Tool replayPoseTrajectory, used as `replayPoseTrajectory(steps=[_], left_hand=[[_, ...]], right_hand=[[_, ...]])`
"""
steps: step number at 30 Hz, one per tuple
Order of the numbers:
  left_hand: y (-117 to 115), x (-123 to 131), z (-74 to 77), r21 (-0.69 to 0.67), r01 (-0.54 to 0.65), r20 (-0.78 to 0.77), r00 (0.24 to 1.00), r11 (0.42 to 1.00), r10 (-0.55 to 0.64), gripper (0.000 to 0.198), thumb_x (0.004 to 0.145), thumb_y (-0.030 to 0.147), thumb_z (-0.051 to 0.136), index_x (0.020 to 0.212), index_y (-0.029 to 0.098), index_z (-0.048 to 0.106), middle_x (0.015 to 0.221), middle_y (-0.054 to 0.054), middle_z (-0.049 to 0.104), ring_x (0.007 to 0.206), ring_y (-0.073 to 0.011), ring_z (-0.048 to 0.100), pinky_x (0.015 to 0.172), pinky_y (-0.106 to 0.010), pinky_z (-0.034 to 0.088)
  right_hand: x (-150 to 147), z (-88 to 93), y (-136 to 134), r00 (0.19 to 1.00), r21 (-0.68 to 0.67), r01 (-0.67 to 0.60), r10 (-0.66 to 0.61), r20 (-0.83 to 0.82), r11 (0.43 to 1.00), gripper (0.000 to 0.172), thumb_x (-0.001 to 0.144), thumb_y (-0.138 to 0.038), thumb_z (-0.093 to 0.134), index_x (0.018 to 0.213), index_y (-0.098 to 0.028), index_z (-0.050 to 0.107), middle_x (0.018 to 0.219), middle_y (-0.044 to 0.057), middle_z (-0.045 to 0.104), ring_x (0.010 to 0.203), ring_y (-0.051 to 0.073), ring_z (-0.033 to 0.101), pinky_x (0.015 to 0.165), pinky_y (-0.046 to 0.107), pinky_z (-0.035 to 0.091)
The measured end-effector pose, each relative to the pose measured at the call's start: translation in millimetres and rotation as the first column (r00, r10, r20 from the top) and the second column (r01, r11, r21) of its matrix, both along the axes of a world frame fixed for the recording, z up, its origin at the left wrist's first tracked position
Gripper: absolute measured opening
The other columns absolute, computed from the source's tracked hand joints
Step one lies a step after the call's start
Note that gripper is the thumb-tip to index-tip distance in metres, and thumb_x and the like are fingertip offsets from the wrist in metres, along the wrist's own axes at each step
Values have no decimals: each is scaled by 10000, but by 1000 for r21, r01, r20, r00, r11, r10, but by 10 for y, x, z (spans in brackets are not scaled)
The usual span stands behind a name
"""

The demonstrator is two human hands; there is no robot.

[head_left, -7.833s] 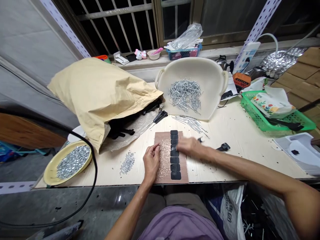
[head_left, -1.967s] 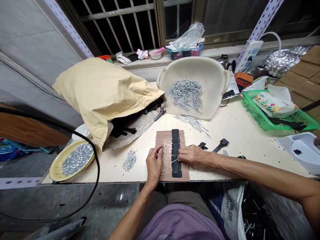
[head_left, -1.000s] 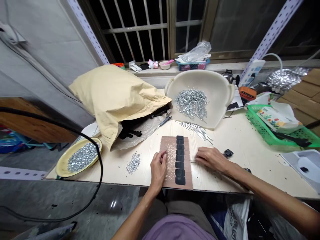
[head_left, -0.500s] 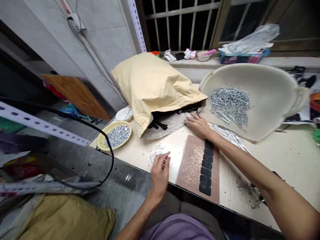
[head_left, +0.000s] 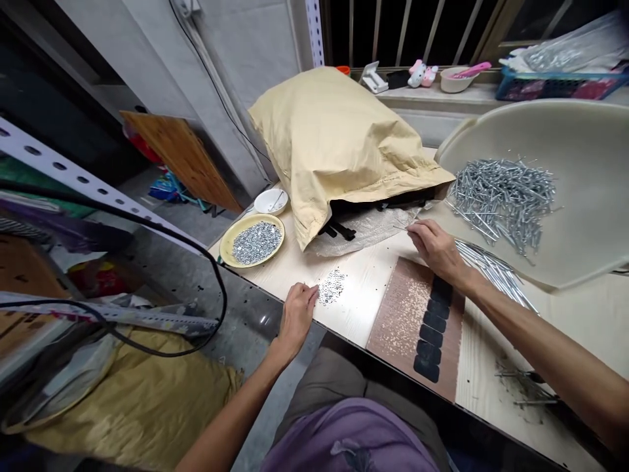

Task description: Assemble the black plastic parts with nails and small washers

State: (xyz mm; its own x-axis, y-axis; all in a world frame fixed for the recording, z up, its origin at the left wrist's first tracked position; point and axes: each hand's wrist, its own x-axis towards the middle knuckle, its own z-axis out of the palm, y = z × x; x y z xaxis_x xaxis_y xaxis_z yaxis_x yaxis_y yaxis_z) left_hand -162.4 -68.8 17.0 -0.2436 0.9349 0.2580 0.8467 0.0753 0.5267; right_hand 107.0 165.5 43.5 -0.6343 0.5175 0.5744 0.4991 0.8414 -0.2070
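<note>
My right hand (head_left: 436, 246) reaches across the table and pinches a thin metal pin (head_left: 401, 228) in front of the open mouth of the tan sack (head_left: 339, 134). Black plastic parts (head_left: 339, 229) spill from that mouth. My left hand (head_left: 297, 312) rests at the table's near edge. Its fingers are bunched together and touch a small pile of silver bits (head_left: 333, 287); whether they hold any is hidden. Between my arms lies a brown board (head_left: 398, 314) with a row of black pads (head_left: 432, 328).
A cream tray (head_left: 580, 151) at the right holds a heap of nails (head_left: 506, 196), with loose long pins (head_left: 491, 269) beside it. A yellow plate (head_left: 223, 244) of silver bits and a small white bowl (head_left: 271, 201) stand at the left. A black cable (head_left: 216, 275) loops past the table's edge.
My head has turned left and closer. My right hand left the board and reached to the sack's mouth, where it pinches a pin. My left hand moved from the board to the pile of silver bits.
</note>
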Motion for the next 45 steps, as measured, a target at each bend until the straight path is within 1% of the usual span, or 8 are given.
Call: replayPoseTrajectory(steps=[7,13,24,29,33,37,41,45], left_hand=[[58,12,-5,-17,34,-196,980,999,-37,191,908,175,423,919,166,614,833,-65,551,826,-193,543,745,-317,453],[152,-64,96,-163,14,-159,986,986,-40,81,883,189,486,887,159,561,896,-70,557,803,-189,566,709,-304,454],[175,-101,57,-139,-22,-105,994,990,7,112,897,222,445,887,159,537,880,-81,570,812,-207,572,714,-328,445],[194,-149,-3,-15,19,67,998,1000,-18,107,877,216,460,852,166,551,831,-64,602,767,-186,587,702,-311,460],[204,-191,-32,45,-55,218,975,997,43,114,855,204,492,869,167,599,809,-50,626,740,-169,609,688,-288,481],[171,-227,-42,123,-50,99,994,991,38,196,877,194,461,967,166,633,880,-76,609,845,-190,603,777,-314,475],[153,-218,-18,23,40,-22,999,999,-39,240,899,199,438,1026,155,637,870,-75,562,815,-179,583,744,-290,463],[185,-169,27,-62,2,-111,994,998,-9,251,913,241,437,1036,181,647,861,-56,529,770,-157,568,688,-256,439]], right_hand=[[29,92,-884,996,-82,-43,37,-79,996,198,911,-201,454,1077,-184,561,1013,96,591,969,196,573,850,352,511],[-37,15,-1294,990,-118,-74,59,-128,990,185,902,-186,472,1055,-173,574,973,79,615,896,180,604,799,336,531],[-360,201,-1662,985,-323,-70,15,-169,944,221,920,-189,436,1083,-187,585,989,72,600,880,170,594,774,312,508],[-522,182,-1726,983,-378,-72,2,-182,923,234,915,-175,437,1070,-202,609,962,56,626,868,169,604,762,301,498],[-617,123,-1731,983,-407,-57,-21,-184,912,236,904,-169,453,1068,-212,618,957,47,634,864,169,607,748,295,495],[-634,86,-1739,982,-433,-42,-43,-185,901,240,908,-175,446,1069,-214,620,960,49,636,859,170,608,755,299,495],[-603,60,-1758,986,-441,-39,-37,-161,897,249,908,-175,442,1081,-216,616,963,48,636,861,170,609,754,300,493],[-575,15,-1782,987,-442,-38,-36,-158,896,232,907,-183,451,1069,-212,615,960,46,636,870,172,605,765,301,490]])
